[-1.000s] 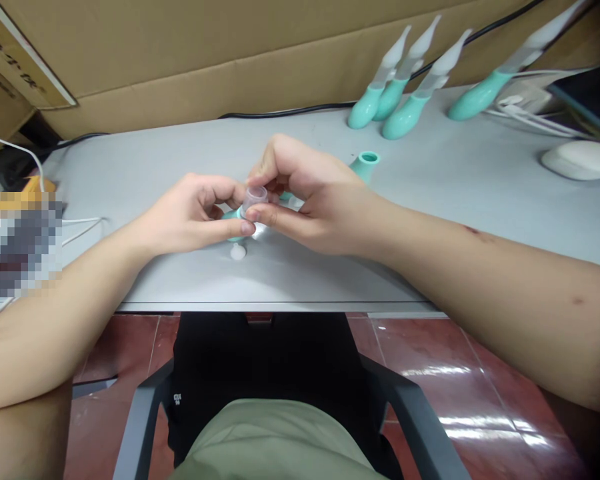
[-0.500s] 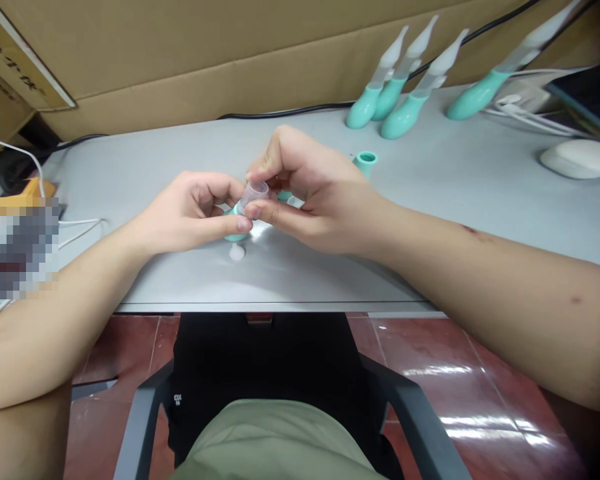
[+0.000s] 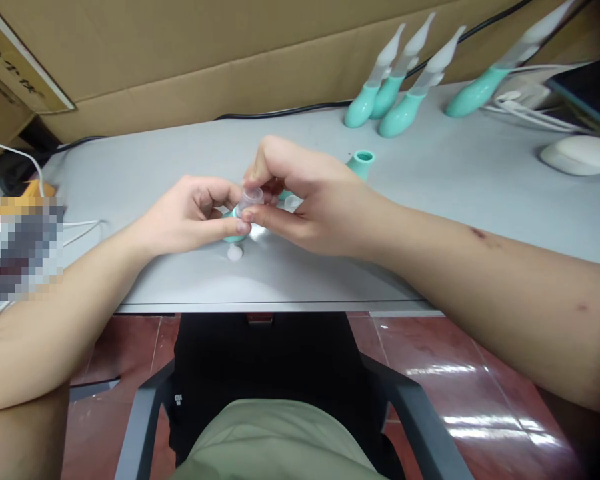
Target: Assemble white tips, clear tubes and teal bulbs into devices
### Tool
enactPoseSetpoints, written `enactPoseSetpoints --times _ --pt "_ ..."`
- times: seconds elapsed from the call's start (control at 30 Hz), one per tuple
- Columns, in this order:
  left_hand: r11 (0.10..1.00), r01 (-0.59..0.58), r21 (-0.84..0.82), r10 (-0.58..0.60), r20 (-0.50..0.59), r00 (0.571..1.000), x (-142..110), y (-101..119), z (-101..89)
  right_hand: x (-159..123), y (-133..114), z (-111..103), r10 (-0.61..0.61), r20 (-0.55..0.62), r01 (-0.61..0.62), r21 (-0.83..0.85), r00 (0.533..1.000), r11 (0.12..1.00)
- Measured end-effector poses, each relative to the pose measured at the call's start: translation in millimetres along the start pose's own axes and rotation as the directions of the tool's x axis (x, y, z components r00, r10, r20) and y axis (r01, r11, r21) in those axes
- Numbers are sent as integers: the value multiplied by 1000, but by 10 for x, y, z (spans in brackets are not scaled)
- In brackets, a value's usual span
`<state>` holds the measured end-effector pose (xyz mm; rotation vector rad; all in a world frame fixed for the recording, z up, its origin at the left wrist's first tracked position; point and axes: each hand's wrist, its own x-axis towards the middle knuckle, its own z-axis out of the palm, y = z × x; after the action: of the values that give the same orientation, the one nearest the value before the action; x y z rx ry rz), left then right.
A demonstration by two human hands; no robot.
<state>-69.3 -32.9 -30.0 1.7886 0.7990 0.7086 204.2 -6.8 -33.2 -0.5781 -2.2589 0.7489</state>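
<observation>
My left hand (image 3: 195, 215) is closed around a teal squeeze bulb (image 3: 234, 235), most of it hidden by the fingers. The thumb and fingers of my right hand (image 3: 325, 203) pinch a short clear plastic tube (image 3: 251, 196), which sits at the mouth of that bulb with its round open end up. Just in front of the bulb, a small white cap-like piece (image 3: 235, 253) lies on the table. Behind my right wrist stands another teal bulb (image 3: 361, 164) with an open neck. A clear part (image 3: 293, 202) shows partly under my right palm.
Several assembled teal bulb aspirators (image 3: 403, 119) with white tips stand at the back right, by the cardboard wall (image 3: 180, 53). A white mouse (image 3: 583, 156) and cables lie at the right. Something yellow (image 3: 40, 192) is at the left. The grey table's front edge (image 3: 280, 307) runs before me.
My right hand and the clear tube have moved slightly down toward the bulb, and the tube stands a little more upright. The left hand's grip stays much the same.
</observation>
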Motion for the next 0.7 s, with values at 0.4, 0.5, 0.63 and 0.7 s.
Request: enactPoseSetpoints --times 0.4,0.5,0.63,0.7 --pt "999 9 37 -8 -19 1000 16 67 -1 0 12 57 -143 -60 145 26 988 989" --pt "994 -3 111 4 -9 1000 17 90 -7 -3 33 51 -134 -61 135 7 989 991" --pt "982 -12 189 5 36 999 4 113 -11 -23 81 46 -113 -60 111 -20 992 994" --pt "981 3 196 -12 45 999 -1 138 -1 -38 80 47 -121 -51 121 -8 991 993"
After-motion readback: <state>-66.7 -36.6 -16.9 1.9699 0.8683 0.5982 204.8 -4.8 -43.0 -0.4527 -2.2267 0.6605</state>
